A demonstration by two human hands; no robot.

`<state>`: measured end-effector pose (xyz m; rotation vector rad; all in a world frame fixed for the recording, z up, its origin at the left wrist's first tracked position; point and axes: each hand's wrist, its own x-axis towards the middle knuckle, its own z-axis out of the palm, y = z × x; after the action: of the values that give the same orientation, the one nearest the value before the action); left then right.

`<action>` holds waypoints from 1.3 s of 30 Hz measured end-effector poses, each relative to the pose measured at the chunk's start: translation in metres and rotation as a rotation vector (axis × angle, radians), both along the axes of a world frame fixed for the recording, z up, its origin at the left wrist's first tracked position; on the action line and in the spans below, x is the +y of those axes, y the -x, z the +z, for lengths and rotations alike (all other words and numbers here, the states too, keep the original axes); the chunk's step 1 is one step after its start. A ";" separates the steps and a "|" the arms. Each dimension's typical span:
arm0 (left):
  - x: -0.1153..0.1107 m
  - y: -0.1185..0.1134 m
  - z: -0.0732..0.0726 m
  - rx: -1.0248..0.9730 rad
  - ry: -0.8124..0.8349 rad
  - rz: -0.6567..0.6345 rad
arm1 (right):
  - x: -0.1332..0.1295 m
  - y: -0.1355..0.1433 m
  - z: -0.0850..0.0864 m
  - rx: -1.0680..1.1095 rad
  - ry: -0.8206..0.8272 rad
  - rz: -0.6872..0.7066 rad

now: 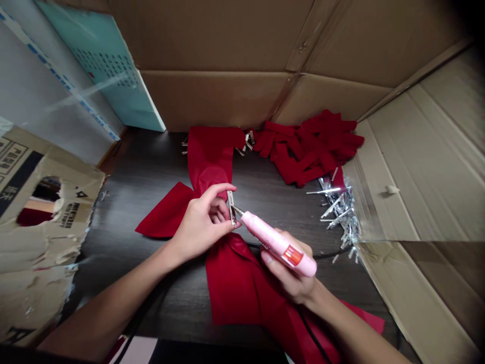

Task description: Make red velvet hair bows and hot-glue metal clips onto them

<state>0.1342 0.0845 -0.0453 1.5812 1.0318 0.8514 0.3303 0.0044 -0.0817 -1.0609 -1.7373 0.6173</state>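
Observation:
Between the thumb and forefinger of my left hand point(202, 215) is a small metal hair clip point(231, 207), held upright by its ends. My right hand point(290, 270) grips a pink glue gun point(278, 242), its metal nozzle touching or almost touching the clip's face. Under and around my left hand lies a large red fabric bow point(210, 151), with one pointed piece out to the left. Its lower red tails point(235, 288) spread beneath my right forearm. The bow's middle is partly hidden by my left hand.
A pile of short red fabric strips point(310, 146) lies at the back right. Several metal clips point(248, 140) are near the bow's top edge. Silvery twist ties point(343, 212) are heaped at the right. Cardboard walls point(215, 96) surround the dark tabletop point(151, 162). A black cord runs by my right hand.

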 end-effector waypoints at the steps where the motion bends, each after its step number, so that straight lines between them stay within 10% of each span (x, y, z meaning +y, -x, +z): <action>1: 0.000 0.000 0.000 -0.001 0.000 0.001 | 0.000 0.000 0.000 -0.001 -0.001 0.001; 39: 0.004 0.004 0.003 -0.008 -0.020 0.046 | -0.002 -0.001 0.002 -0.036 0.014 0.027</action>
<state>0.1299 0.0882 -0.0419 1.5749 1.0605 0.9008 0.3311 0.0022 -0.0798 -1.0652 -1.7836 0.6316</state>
